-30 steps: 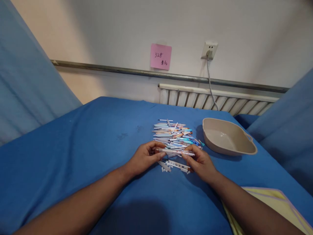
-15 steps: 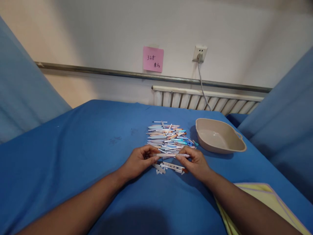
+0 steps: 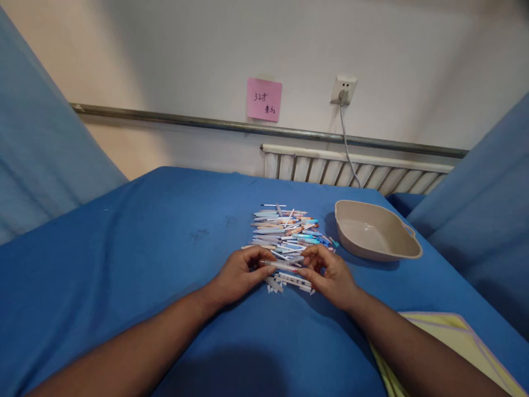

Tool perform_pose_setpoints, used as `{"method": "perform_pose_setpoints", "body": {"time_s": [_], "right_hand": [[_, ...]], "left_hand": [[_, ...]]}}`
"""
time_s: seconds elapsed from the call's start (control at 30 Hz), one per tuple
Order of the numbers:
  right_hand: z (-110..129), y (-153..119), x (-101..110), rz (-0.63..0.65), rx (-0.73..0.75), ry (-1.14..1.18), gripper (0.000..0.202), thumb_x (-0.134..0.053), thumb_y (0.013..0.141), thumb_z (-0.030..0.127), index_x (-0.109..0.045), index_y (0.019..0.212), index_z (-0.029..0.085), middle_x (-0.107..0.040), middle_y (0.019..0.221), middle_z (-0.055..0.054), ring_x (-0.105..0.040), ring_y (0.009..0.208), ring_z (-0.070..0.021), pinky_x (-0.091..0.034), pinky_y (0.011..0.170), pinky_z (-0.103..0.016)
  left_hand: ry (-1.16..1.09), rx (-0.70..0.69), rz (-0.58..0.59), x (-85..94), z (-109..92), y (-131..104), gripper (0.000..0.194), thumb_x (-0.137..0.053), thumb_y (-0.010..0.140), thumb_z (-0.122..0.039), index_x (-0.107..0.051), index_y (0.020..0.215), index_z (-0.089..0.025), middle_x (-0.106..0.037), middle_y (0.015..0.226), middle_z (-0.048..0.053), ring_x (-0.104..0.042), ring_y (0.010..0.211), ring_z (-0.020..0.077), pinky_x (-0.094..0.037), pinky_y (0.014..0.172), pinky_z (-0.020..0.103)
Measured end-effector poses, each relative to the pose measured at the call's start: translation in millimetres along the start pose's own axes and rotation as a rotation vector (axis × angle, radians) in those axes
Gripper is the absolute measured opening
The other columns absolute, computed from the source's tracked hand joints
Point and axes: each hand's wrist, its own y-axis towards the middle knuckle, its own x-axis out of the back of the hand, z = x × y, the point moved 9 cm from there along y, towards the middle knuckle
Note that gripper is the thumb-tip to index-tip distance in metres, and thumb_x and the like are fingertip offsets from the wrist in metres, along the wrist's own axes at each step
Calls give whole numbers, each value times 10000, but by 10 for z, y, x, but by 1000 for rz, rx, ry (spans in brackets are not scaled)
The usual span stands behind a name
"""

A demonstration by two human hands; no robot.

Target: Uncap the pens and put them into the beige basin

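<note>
My left hand (image 3: 243,275) pinches a slim, pale pen (image 3: 283,267) near its left end, holding it roughly level above the blue cloth. At the pen's reddish right end, my right hand (image 3: 330,275) has its thumb and fingers closed. A clear, greyish piece (image 3: 295,259) lies at a slant just behind the pen, by the right fingertips; whether it is held cannot be made out. Beyond both hands is a pile of pens (image 3: 268,231) in pale, orange and blue tones. Nearer me are several white pen parts (image 3: 295,280) and small white scraps (image 3: 273,285).
A beige basin (image 3: 372,234) stands right of the pile on the blue cloth (image 3: 198,209). A yellow cloth (image 3: 444,336) lies under my right forearm. Behind are a radiator (image 3: 322,168), a metal rail (image 3: 198,120), a pink note (image 3: 264,100) and a socket (image 3: 344,90). Blue curtains hang at both sides.
The clear piece now slants behind the pen, where before one long pen lay straight between both hands. My right fingers have shifted and spread slightly. The whole view has moved a little.
</note>
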Motion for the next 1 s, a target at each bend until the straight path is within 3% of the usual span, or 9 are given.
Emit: {"method": "perform_pose_setpoints", "body": {"time_s": [0.2,0.47,0.83,1.0], "right_hand": [[242,-62,-91,124,231,-304,194,-605,831,227,-572,1021,204,-619,847,-27,-574,789,-162,-445,704,-288],[318,-105,-248,252,295,-347,138,-548,870,190,-603,995,208,-637,864,-37,-577,813,-164,-438,719,-284],[303,-100,-237,215,294,-309,75,-542,867,183,-603,908,197,-598,765,-14,-550,713,-139,-399,638,-256],[320,-80,-157,147,299,-316,53,-538,867,177,-570,903,200,-592,812,-28,-545,758,-155,-402,664,-266]], "left_hand": [[14,-8,10,-23,32,5,202,-658,739,-299,-656,852,-131,-628,783,35,-560,689,139,-476,627,249],[29,-29,53,-49,5,-16,196,-653,755,-298,-655,855,-130,-613,785,23,-543,689,131,-455,641,244],[-17,-24,103,-111,7,-18,180,-645,758,-279,-646,849,-124,-590,751,8,-530,693,129,-436,642,230],[-24,-24,130,-142,27,-14,195,-624,764,-260,-640,911,-134,-584,772,1,-525,697,126,-435,658,230]]}}
